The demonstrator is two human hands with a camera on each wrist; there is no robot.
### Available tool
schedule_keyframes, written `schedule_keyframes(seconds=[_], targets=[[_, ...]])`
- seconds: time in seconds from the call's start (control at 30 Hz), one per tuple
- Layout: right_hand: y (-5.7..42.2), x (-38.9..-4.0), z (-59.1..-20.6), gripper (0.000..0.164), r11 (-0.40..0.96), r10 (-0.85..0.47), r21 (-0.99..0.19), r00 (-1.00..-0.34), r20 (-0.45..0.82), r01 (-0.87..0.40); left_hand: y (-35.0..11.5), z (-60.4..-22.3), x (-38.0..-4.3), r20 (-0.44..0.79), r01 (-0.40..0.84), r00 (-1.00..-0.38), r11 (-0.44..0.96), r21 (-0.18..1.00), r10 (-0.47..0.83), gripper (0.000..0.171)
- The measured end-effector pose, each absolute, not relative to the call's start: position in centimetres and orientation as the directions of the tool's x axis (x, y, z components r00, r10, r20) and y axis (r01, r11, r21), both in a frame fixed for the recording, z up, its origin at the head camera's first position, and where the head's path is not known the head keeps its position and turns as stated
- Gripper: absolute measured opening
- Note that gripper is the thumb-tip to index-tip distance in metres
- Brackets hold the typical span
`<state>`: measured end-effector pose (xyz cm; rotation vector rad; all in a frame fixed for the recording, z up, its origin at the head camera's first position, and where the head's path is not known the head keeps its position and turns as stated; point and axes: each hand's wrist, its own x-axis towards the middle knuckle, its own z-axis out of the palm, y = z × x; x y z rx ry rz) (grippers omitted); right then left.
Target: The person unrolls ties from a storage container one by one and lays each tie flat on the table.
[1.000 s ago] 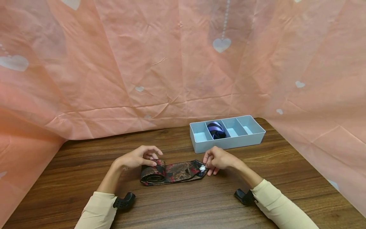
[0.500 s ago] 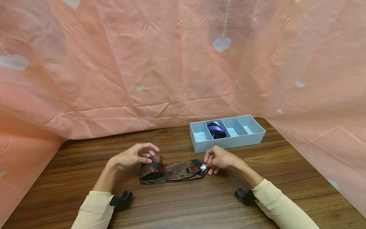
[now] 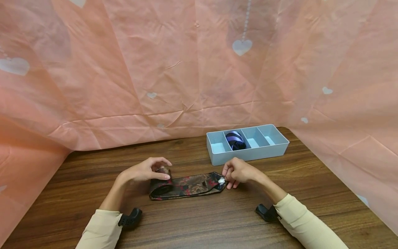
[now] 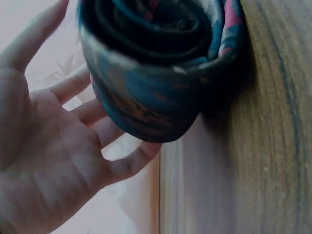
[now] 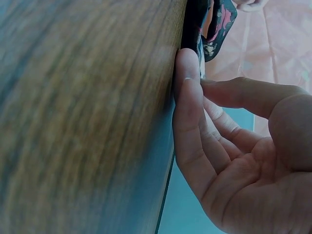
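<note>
Rising beyond the left hand (image 3: 146, 171) and the right hand (image 3: 239, 172), a creased peach cloth (image 3: 199, 69) walls in the far side and both flanks, its lower edge meeting the table behind them. Under both hands spreads the brown wooden table (image 3: 192, 221), dark-grained, with a soft sheen nearer the person. Just beyond the right hand stands a pale blue box (image 3: 252, 155) with four compartments in a row. Cream sleeves (image 3: 308, 221) cover the forearms, ending short of the hands. Between the hands is a dark floral tie (image 3: 196, 185), coiled at the left hand, the rest stretched along the wood to the right hand. The left hand holds the coil, thumb on the near side, fingers on the far side; the right hand pinches the tie's pointed end, thumb against fingers, close to the table. Past the right hand, a purple striped roll (image 3: 235, 140) sits in the box's second compartment from the left. Black devices (image 3: 132, 218) sit by the cuffs, inward of each wrist. Pale hearts (image 3: 242, 47) dot the cloth beyond the hands. A white patch (image 3: 221, 181) shows on the tie, just beside the right hand's fingertips.
</note>
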<state>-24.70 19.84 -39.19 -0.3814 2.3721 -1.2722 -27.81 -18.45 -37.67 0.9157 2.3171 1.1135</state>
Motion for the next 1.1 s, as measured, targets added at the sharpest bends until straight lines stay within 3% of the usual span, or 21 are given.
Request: schedule_keyframes(seconds=[0.2, 0.43, 0.6, 1.1], targets=[[19.8, -24.7, -39.1, 0.014, 0.55, -0.422, -0.834, -0.877, -0.231, -0.045, -18.3, -37.3, -27.3, -0.082, 0.448, -0.694, 0.517, 0.729, 0.716, 0.067], [19.9, -24.7, -39.2, 0.014, 0.55, -0.426, -0.834, -0.876, -0.228, -0.05, -19.5, -37.2, -27.3, -0.007, 0.507, -0.638, 0.427, 0.749, 0.77, 0.063], [20.0, -24.7, -39.3, 0.014, 0.55, -0.427, -0.833, -0.876, -0.225, -0.054, -21.1, -37.2, -27.4, 0.046, 0.505, -0.626, 0.36, 0.784, 0.779, 0.06], [20.1, -24.7, -39.3, 0.013, 0.549, -0.428, -0.834, -0.875, -0.227, -0.052, -25.2, -37.5, -26.7, 0.067, 0.453, -0.592, 0.263, 0.852, 0.803, 0.071]])
